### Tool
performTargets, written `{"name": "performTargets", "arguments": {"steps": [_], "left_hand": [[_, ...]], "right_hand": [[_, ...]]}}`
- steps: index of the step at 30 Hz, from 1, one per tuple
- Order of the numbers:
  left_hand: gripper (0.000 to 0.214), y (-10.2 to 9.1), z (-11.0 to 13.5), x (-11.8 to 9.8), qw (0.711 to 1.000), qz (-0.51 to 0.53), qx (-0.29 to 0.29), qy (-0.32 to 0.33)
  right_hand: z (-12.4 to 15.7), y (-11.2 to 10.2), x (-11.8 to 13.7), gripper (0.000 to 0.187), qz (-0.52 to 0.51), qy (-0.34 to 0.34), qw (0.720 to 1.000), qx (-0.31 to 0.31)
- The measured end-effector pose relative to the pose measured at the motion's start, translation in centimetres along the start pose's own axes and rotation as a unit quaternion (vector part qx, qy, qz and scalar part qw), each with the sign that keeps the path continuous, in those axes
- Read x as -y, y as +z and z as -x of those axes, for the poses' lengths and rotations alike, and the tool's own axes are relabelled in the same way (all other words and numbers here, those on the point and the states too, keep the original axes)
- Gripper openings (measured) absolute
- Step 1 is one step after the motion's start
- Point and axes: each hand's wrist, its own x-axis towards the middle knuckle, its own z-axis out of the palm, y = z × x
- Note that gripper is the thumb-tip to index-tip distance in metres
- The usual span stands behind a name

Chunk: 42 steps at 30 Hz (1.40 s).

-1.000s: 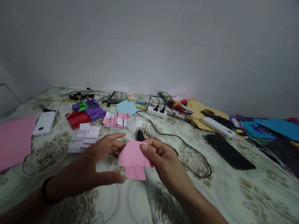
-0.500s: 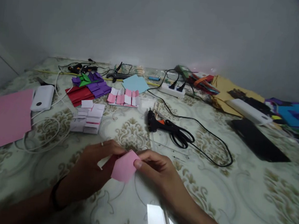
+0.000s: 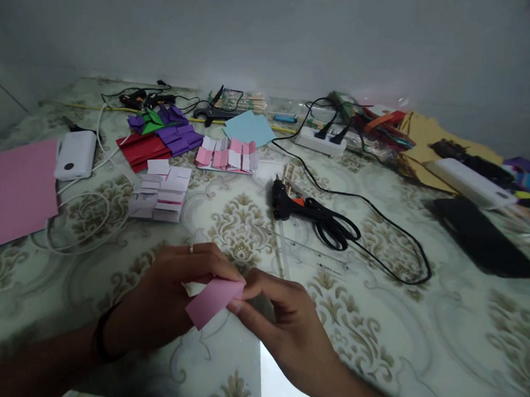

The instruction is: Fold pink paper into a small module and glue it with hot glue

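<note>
Pinching the right corner of a folded pink paper piece (image 3: pixel 213 303) between thumb and forefinger, the right hand (image 3: pixel 289 329) is meeting the left hand (image 3: pixel 161 294) low over the patterned tablecloth (image 3: pixel 214 375). The left hand is curling behind the paper, its forefinger lying along the upper edge; its thumb is hiding, so whether it is pinching too cannot be told. The paper is slanting down toward the left between the hands. Beyond them, a black glue gun (image 3: pixel 282 201) is lying to the right, near a white power strip (image 3: pixel 322 142). White folded papers (image 3: pixel 159 193) are resting to the left, and pink-and-white folded strips (image 3: pixel 228 156) are sitting farther back. A large pink sheet (image 3: pixel 11 191) is lying at the far left, touching a white power bank (image 3: pixel 76 154).
</note>
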Motion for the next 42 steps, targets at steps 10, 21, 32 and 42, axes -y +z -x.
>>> {"name": "performTargets", "arguments": {"steps": [10,21,32,42], "left_hand": [[0.026,0.0,0.0,-0.5,0.997,0.015,-0.063,-0.047],[0.034,-1.1,-0.2,1.1,0.989,0.034,-0.011,-0.145],[0.011,0.2,0.0,2.5,0.974,-0.033,-0.023,-0.222],[0.035,-0.1,-0.9,1.8,0.954,0.055,-0.028,-0.293]], "right_hand": [[0.3,-0.3,0.3,0.022,0.000,0.048,0.999,0.020],[-1.8,-2.7,-0.2,0.053,-0.143,0.216,0.966,-0.018],[-2.3,-3.0,-0.7,0.049,-0.082,0.185,0.979,0.001],[-2.3,-3.6,-0.8,0.047,-0.045,0.183,0.982,0.016]]}}
